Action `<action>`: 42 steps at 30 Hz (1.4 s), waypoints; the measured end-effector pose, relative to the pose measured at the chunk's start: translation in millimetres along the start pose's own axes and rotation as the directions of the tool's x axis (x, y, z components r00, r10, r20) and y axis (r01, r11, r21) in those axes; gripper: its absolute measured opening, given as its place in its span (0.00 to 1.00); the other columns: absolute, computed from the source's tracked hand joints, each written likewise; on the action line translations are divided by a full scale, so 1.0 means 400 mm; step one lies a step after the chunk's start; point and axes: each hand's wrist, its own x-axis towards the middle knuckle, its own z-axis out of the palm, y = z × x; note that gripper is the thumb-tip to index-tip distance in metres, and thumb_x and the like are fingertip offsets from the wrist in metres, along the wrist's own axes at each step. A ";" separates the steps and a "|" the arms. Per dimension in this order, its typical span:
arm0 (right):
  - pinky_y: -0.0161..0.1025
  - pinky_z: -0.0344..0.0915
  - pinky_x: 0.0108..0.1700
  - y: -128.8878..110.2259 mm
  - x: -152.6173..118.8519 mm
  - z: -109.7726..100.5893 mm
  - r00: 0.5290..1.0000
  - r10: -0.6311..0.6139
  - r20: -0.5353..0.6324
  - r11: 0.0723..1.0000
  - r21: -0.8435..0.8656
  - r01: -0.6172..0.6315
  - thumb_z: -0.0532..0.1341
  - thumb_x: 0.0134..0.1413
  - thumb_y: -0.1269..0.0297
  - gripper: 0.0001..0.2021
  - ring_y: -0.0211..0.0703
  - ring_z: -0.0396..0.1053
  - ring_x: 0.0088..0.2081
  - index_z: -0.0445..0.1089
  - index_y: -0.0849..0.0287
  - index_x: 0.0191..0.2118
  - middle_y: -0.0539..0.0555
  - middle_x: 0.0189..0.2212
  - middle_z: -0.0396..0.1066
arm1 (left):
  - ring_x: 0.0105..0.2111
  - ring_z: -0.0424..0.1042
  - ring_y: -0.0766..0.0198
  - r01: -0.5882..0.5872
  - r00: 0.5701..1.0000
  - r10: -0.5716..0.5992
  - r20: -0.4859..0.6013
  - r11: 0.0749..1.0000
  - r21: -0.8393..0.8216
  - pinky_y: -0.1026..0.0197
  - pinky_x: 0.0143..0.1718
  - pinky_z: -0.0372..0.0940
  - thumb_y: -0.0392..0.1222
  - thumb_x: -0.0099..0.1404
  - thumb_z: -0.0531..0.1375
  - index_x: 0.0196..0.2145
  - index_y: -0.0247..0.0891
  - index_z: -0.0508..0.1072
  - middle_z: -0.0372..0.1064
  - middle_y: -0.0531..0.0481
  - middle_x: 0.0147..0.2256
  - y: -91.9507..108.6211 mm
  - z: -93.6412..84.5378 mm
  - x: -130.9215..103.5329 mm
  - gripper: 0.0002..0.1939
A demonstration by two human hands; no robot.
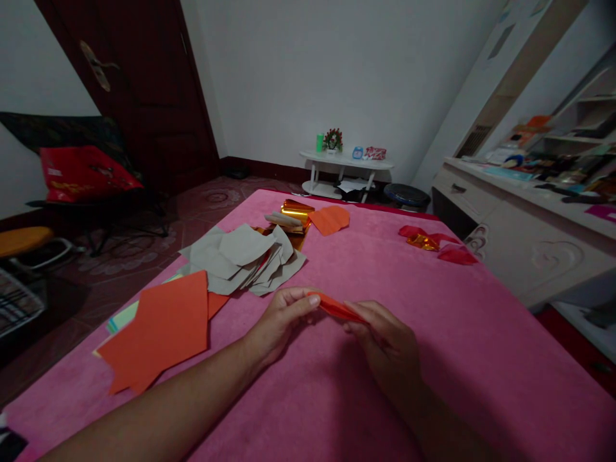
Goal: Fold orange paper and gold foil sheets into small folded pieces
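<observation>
Pinching the folded orange paper [337,308] at its ends, left hand [289,314] and right hand [385,333] hold it above the pink cloth [312,398].

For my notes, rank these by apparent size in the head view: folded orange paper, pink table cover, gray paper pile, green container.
1. Pink table cover
2. Gray paper pile
3. Folded orange paper
4. Green container

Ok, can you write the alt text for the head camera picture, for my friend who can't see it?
A left hand and a right hand hold a narrow piece of orange paper between them, above a pink-covered table. To their left lie gray sheets and larger orange sheets.
</observation>
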 end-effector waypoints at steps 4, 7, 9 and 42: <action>0.38 0.68 0.39 0.001 0.001 0.000 0.999 0.032 0.020 0.999 0.024 -0.032 0.56 0.60 0.65 0.14 0.43 0.71 0.37 0.69 0.55 0.50 0.54 0.37 0.73 | 0.25 0.60 0.69 0.031 1.000 -0.030 -0.006 0.999 0.036 0.65 0.30 0.55 0.44 0.60 0.61 0.32 0.31 0.76 0.66 0.50 0.25 0.001 -0.001 0.000 0.12; 0.39 0.68 0.41 0.006 0.002 0.001 0.999 0.037 0.016 0.999 0.025 -0.037 0.55 0.60 0.64 0.15 0.44 0.71 0.39 0.69 0.56 0.51 0.55 0.39 0.72 | 0.26 0.62 0.69 0.039 0.999 -0.039 0.004 0.998 0.043 0.65 0.31 0.56 0.43 0.59 0.62 0.34 0.30 0.77 0.69 0.49 0.26 0.003 -0.001 -0.001 0.11; 0.40 0.67 0.42 0.007 0.003 0.002 0.999 0.041 0.014 0.999 0.019 -0.041 0.55 0.61 0.64 0.15 0.44 0.71 0.41 0.69 0.57 0.51 0.55 0.40 0.72 | 0.25 0.62 0.69 0.046 0.999 -0.046 0.004 0.998 0.039 0.65 0.30 0.56 0.41 0.58 0.62 0.33 0.30 0.77 0.69 0.49 0.26 0.002 -0.001 -0.001 0.10; 0.36 0.72 0.38 -0.003 0.006 0.009 0.963 0.265 -0.052 0.957 0.132 -0.257 0.55 0.59 0.62 0.15 0.45 0.75 0.39 0.70 0.57 0.50 0.53 0.38 0.77 | 0.22 0.66 0.68 0.059 0.995 -0.062 -0.084 0.998 -0.033 0.66 0.24 0.59 0.49 0.61 0.58 0.26 0.31 0.73 0.69 0.48 0.23 -0.003 -0.001 0.012 0.16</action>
